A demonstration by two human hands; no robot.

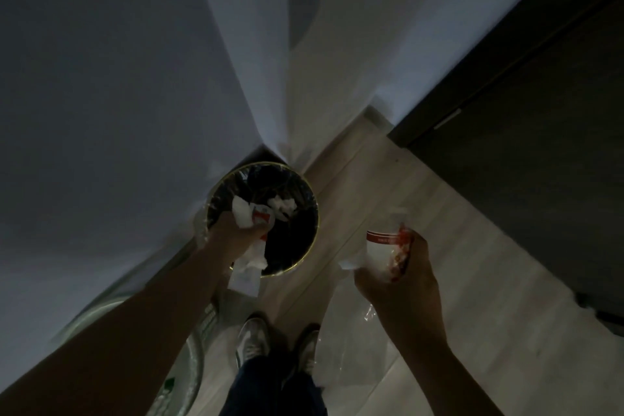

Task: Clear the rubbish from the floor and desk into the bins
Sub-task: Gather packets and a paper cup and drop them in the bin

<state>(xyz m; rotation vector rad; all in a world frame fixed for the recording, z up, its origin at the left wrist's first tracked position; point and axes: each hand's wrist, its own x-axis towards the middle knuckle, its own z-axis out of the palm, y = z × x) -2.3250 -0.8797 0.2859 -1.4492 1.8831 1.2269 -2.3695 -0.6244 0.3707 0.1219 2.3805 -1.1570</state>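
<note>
A round bin [312,209] with a gold rim and a dark liner stands on the floor in the corner of two white walls. White crumpled paper [282,208] lies inside it. My left hand [233,233] is over the bin's near rim, shut on a bunch of white paper and wrappers [248,216], some hanging down below the hand. My right hand [401,280] is to the right of the bin, above the floor, shut on a white cup with a red band and clear plastic wrapping [386,253].
Pale wooden floor [456,230] runs to the right. A dark door or cabinet [540,111] closes off the right side. A round glass table edge [192,365] sits at lower left. My two shoes [277,344] stand just behind the bin.
</note>
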